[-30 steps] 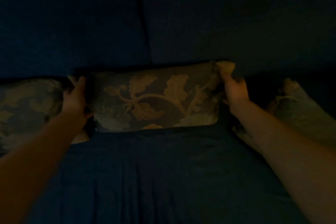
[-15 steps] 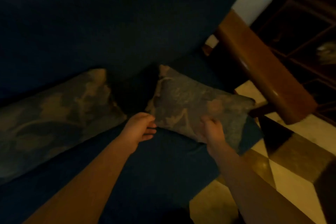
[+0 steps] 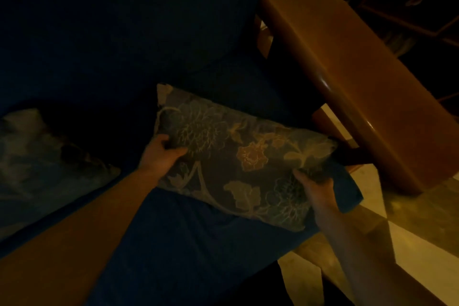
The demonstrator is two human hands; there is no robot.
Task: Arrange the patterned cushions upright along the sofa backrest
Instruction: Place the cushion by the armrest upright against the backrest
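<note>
A dark floral patterned cushion [image 3: 238, 159] lies tilted on the right end of the dark blue sofa seat [image 3: 178, 243], its face turned up toward me. My left hand [image 3: 161, 154] grips its left edge. My right hand [image 3: 315, 186] grips its lower right corner. A second patterned cushion [image 3: 42, 159] leans at the left against the blue backrest [image 3: 124, 32], apart from the one I hold. The room is dim.
A wooden armrest [image 3: 347, 82] runs diagonally along the sofa's right end, close to the held cushion's far corner. Pale floor tiles [image 3: 409, 231] show at the lower right. Dark wooden furniture [image 3: 422, 7] stands at the upper right.
My hands left the middle cushion, and my view swung right. Both hands took hold of the right-end cushion, which has turned its floral face up toward me.
</note>
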